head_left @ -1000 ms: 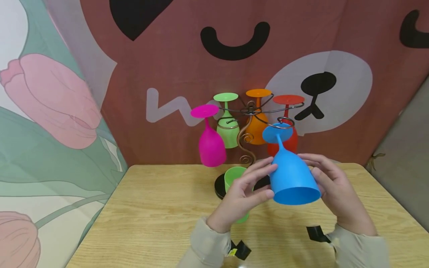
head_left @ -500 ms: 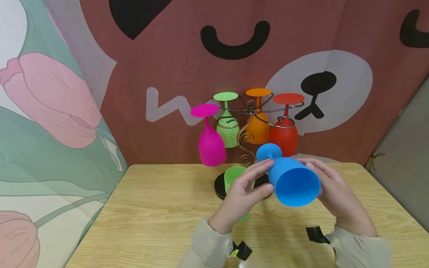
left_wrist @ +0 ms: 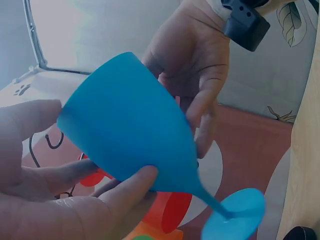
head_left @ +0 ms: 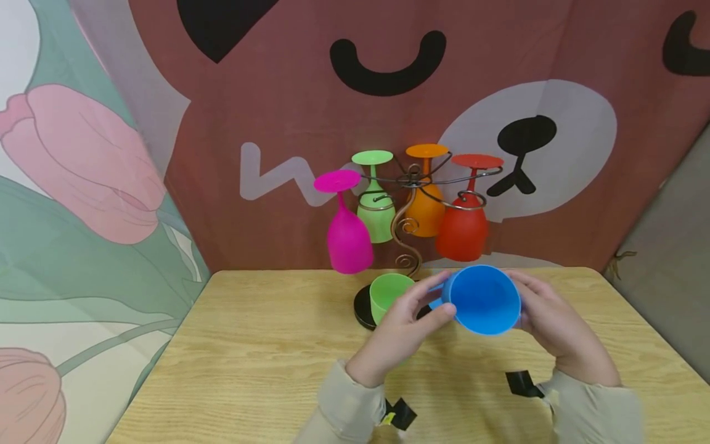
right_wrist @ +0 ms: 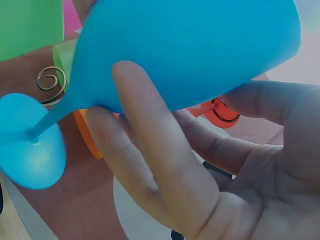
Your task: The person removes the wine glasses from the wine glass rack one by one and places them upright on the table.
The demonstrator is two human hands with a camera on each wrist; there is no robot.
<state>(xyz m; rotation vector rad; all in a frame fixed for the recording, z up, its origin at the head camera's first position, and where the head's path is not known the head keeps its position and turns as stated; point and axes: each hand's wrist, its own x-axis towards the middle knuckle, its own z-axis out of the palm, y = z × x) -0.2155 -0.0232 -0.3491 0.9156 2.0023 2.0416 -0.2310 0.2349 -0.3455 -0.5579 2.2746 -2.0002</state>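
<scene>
Both hands hold a blue plastic goblet (head_left: 482, 300) above the table, its open mouth turned toward the head camera. My left hand (head_left: 399, 333) grips one side, thumb near the rim. My right hand (head_left: 557, 327) holds the opposite side. In the left wrist view the stem and round foot (left_wrist: 235, 215) point down to the right. The right wrist view shows two right-hand fingers (right_wrist: 160, 150) across the bowl (right_wrist: 190, 50). Behind, a metal rack (head_left: 413, 182) carries upside-down goblets: magenta (head_left: 349, 243), light green (head_left: 375, 222), orange (head_left: 425, 213) and red (head_left: 463, 234).
A green goblet (head_left: 383, 302) stands mouth up in front of the rack's black round base (head_left: 363, 308), partly behind the left hand. The light wooden table (head_left: 249, 370) ends at a printed cloth backdrop (head_left: 266, 240). Black straps (head_left: 402, 414) show at the cuffs.
The blue goblet has tipped from mouth down to mouth toward the head camera, its foot dropping behind the bowl. The red goblet's bowl has swung slightly left. Both hands stay around the blue goblet.
</scene>
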